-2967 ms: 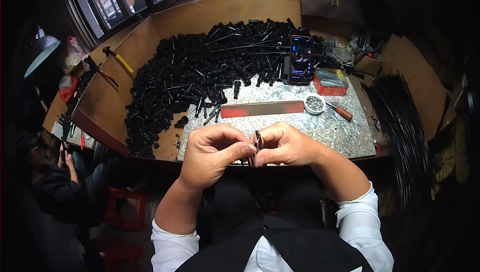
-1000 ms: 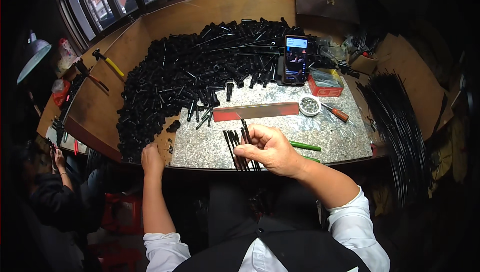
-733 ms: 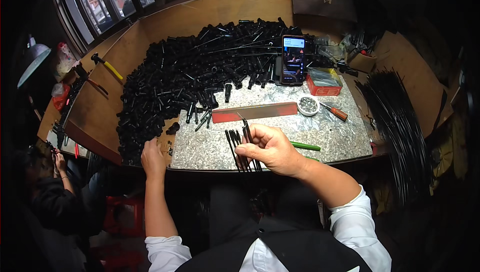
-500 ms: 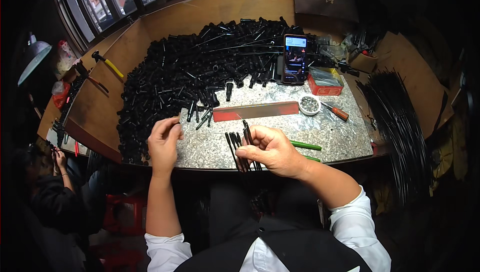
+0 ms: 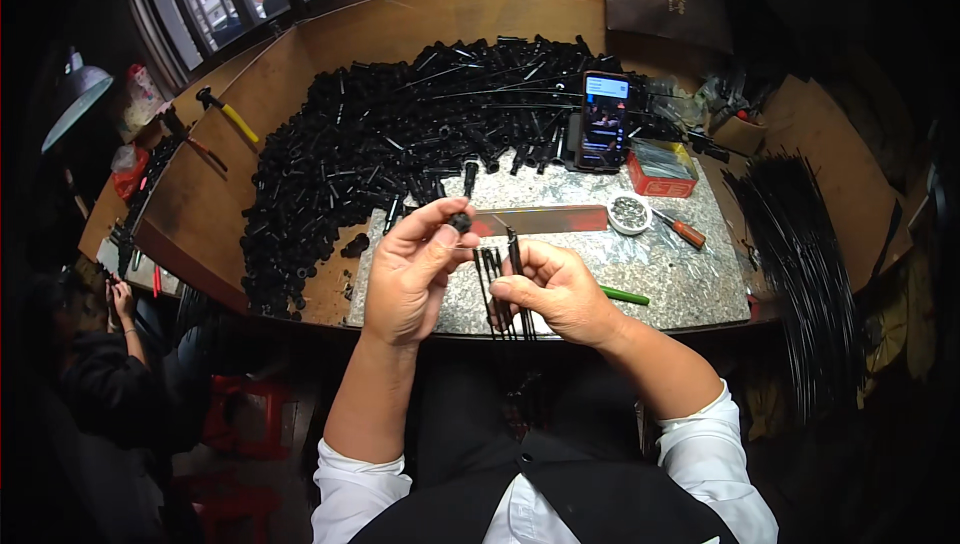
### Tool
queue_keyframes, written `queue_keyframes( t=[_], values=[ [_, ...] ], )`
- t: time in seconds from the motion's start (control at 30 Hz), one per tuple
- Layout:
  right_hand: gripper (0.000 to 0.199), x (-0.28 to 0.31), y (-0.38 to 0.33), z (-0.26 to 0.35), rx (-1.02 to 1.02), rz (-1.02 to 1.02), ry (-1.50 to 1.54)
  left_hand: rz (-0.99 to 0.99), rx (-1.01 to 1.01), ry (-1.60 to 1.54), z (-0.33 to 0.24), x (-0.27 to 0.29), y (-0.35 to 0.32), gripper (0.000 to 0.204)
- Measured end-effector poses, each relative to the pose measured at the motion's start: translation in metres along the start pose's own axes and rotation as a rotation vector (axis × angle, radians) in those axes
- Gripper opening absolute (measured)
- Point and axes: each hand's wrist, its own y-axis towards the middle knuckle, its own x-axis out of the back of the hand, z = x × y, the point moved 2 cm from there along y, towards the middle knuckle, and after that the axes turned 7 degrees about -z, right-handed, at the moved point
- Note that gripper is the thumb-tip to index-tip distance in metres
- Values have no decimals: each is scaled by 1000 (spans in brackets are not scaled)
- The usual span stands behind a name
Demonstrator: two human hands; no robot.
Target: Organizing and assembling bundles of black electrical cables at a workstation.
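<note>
My left hand (image 5: pixel 415 269) pinches a small black plastic cap (image 5: pixel 460 221) between thumb and fingertips, raised over the stone slab (image 5: pixel 660 274). My right hand (image 5: pixel 555 289) grips a thin black rod (image 5: pixel 514 244) that points up toward the cap, a short gap from it. Several more black rods (image 5: pixel 490 279) lie in a bundle on the slab between my hands. Behind them a large heap of black plastic parts (image 5: pixel 390 144) covers the wooden bench.
A phone (image 5: pixel 604 120) stands lit behind the slab, beside a red box (image 5: pixel 660 172), a small bowl of screws (image 5: pixel 629 213) and a screwdriver (image 5: pixel 682 231). A red bar (image 5: pixel 545 220) and green pen (image 5: pixel 624 295) lie on the slab. Long black rods (image 5: pixel 800 244) are at right; another person (image 5: pixel 95 364) is at left.
My left hand reached left toward the heap, came back with a black cap and lifted it near the rod. My right hand stayed in place holding the rod.
</note>
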Motion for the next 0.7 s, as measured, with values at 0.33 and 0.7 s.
queue_keyframes(
  t=[0.33,0.7],
  values=[
    [9,1,1,-1,41,15,-44,57,-43,-9,-1,-9,-4,24],
    [11,0,2,-2,41,18,-44,43,-89,26,-1,-6,-7,26]
  ],
)
